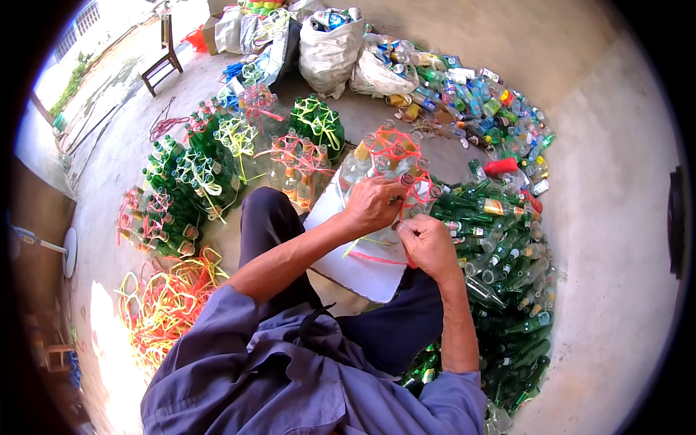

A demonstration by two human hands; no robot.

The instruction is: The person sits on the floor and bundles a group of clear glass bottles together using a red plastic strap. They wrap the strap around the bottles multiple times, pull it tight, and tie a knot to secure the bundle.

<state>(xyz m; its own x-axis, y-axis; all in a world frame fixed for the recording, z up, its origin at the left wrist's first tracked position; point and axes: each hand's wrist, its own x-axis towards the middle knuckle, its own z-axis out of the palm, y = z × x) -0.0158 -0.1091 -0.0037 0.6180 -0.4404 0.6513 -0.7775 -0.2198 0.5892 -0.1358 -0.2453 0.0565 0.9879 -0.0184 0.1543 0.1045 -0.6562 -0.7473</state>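
On a white board (359,277) between my knees stands a cluster of clear glass bottles (354,166). Red plastic strapping (397,142) is woven around their necks. My left hand (376,200) is at the near bottle necks, its fingers closed on the strap beside one bottle mouth. Just below and to the right, my right hand (428,243) pinches the same strap between thumb and forefinger. The exact fingertip grip is partly hidden. A red strap end (375,258) and a thin yellow-green strip (356,244) trail over the board.
Loose green bottles (522,321) are heaped at my right. Bundles of strapped bottles (206,168) stand at the left and ahead. Tangled red and yellow strapping (163,310) lies by my left side. Farther off are a white woven sack (330,54), mixed empties (473,98) and a wooden chair (163,57).
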